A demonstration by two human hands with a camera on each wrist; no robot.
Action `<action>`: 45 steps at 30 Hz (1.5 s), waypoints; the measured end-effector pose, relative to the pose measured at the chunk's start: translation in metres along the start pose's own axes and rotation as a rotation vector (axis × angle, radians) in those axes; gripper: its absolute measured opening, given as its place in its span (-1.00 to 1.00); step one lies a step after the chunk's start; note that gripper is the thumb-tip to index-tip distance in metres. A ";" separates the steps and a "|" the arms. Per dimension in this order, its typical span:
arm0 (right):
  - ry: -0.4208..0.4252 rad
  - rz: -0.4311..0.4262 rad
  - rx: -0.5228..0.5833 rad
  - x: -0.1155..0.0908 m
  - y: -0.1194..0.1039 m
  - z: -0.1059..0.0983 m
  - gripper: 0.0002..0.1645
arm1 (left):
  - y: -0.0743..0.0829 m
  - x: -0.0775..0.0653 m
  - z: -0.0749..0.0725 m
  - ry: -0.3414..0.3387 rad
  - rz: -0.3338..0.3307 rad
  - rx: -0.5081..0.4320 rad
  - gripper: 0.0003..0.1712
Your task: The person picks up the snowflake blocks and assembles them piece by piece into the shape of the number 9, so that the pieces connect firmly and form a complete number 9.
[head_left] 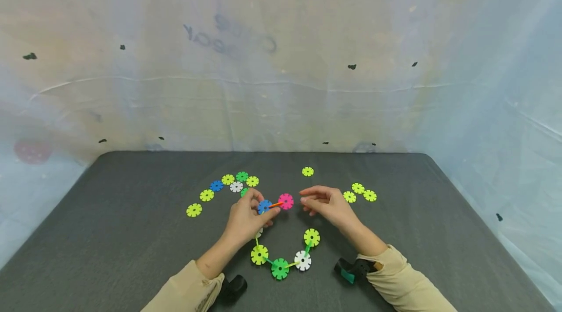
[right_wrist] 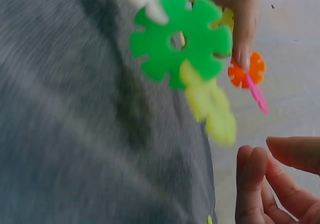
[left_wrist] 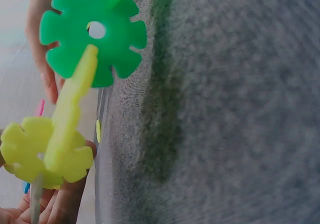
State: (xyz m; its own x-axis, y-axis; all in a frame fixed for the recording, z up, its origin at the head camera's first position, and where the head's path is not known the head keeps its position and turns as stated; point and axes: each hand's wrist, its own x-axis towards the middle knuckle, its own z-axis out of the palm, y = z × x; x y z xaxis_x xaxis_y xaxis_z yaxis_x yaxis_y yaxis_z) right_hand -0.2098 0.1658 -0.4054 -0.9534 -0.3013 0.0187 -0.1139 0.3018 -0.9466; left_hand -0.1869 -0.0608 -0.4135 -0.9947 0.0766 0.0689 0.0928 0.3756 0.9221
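Note:
My left hand [head_left: 246, 217] pinches a chain of slotted plastic flower discs near its blue disc [head_left: 265, 206] and edge-on orange disc [head_left: 275, 204]. A pink disc [head_left: 286, 201] forms the chain's end, pointing right. From the left hand the chain curves down through a yellow disc [head_left: 259, 255], a green disc [head_left: 280, 269] and a white disc [head_left: 303, 260] to another yellow disc [head_left: 311, 237]. Some links are hidden behind the left fingers. My right hand [head_left: 329, 207] hovers just right of the pink disc, apart from it; in the right wrist view its thumb and fingers hold nothing.
Loose yellow, blue, green and white discs lie on the grey table [head_left: 131, 234] beyond the left hand, among them a blue one [head_left: 216, 185]. A lone yellow disc [head_left: 308, 171] lies farther back. Three more, including a yellow disc [head_left: 370, 195], lie right of the right hand.

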 end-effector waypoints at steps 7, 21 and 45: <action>0.061 0.046 -0.061 -0.005 0.007 -0.019 -0.62 | 0.000 0.000 -0.002 0.023 0.020 0.036 -0.77; 0.263 0.117 -0.334 -0.008 0.017 -0.043 -0.67 | 0.000 -0.001 -0.003 0.033 0.058 0.061 -0.72; 0.225 0.166 -0.634 -0.021 0.026 -0.070 -0.72 | 0.001 0.004 -0.001 -0.016 0.107 0.091 -0.57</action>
State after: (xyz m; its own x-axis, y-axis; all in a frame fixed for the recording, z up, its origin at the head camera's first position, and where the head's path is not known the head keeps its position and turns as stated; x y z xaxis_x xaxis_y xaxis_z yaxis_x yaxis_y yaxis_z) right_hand -0.2127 0.2428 -0.4081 -0.9993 -0.0311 0.0213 -0.0377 0.8188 -0.5728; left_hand -0.1906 -0.0612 -0.4121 -0.9782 0.1347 0.1580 0.2023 0.4471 0.8713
